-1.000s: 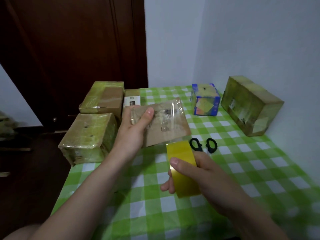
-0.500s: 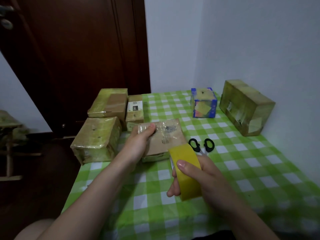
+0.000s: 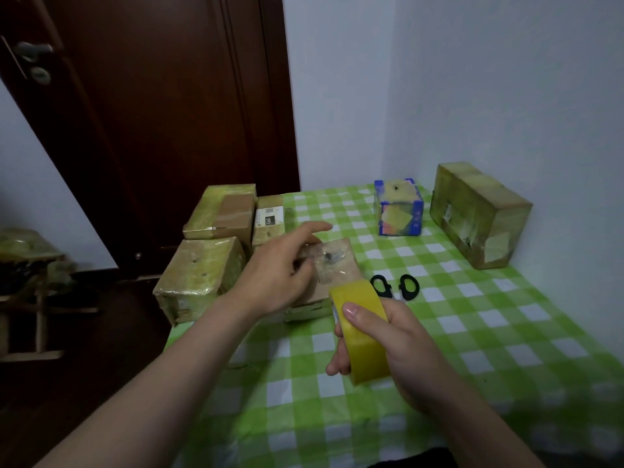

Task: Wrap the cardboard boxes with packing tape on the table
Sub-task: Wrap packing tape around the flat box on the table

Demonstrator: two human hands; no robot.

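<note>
A person's right hand (image 3: 405, 349) grips 1 roll of yellow packing tape (image 3: 364, 339). The thumb presses across the roll's outer face and the fingers curl round it. The roll is held low over the table covered in a green-and-white checked cloth (image 3: 472, 349).

The left hand (image 3: 280, 275) holds nothing, its fingers loose and spread and the index finger stretched forward. It is poised over 1 flat brown cardboard box under crinkled clear film (image 3: 337, 265), which lies near the middle of the table, just beyond the roll. Whether the palm touches the box cannot be told.

Just right of that box lies 1 pair of black-handled scissors (image 3: 395, 287). Its 2 finger loops are showing and its blades are hidden behind the roll and hand.

Along the table's left edge sit 3 cartons sheathed in yellowish tape:
- 1 large front carton (image 3: 199, 275)
- 1 rear carton (image 3: 219, 211) behind it
- 1 small white-labelled carton (image 3: 268, 217) between the rear carton and the flat box

Toward the far side stands 1 blue cube-shaped box with yellow patches (image 3: 398, 207). Near it, 1 long yellowish-taped carton (image 3: 479, 214) stands against the white wall (image 3: 506, 96). That makes 6 boxes on the table.

Behind the left-hand cartons stands 1 dark brown wooden door (image 3: 169, 113) with 1 metal handle (image 3: 33, 49).
</note>
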